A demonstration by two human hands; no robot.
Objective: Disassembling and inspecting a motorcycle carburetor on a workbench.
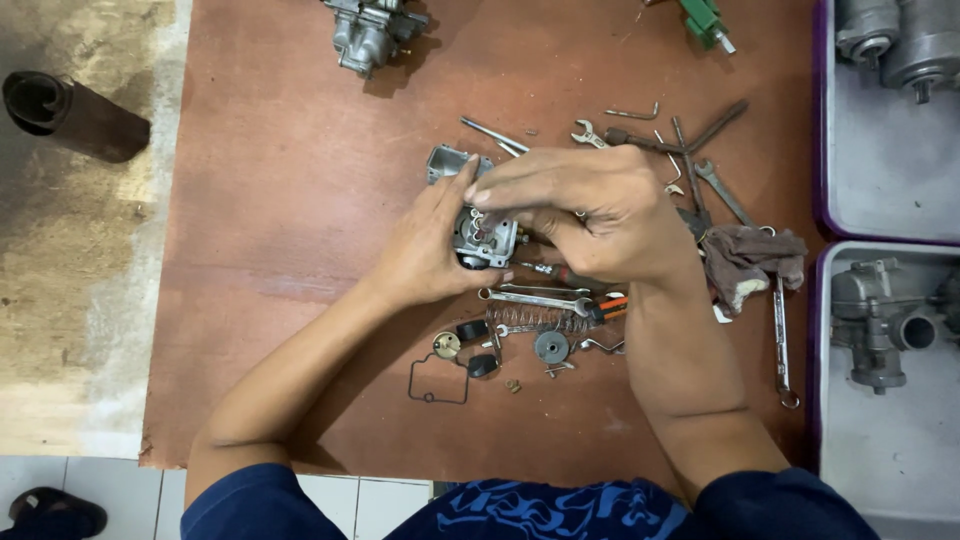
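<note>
My left hand (430, 250) cups a small grey metal carburetor body (484, 238) from the left, above the middle of a brown board (290, 200). My right hand (590, 210) lies over the body from the right, its fingertips pinched at the top; whatever they pinch is hidden. A metal bowl cover (447, 161) lies just behind my left thumb. Below my hands lie a wrench (535, 299), a coil spring (535, 318), a black rubber gasket loop (438, 381), a round black disc (551, 346) and small fittings.
Another carburetor (372, 30) sits at the board's far edge. Wrenches and pliers (690, 150) and a dirty rag (748, 262) lie to the right. Two trays on the right hold metal engine parts (880, 315). A dark cylinder (70, 115) lies on the floor at left.
</note>
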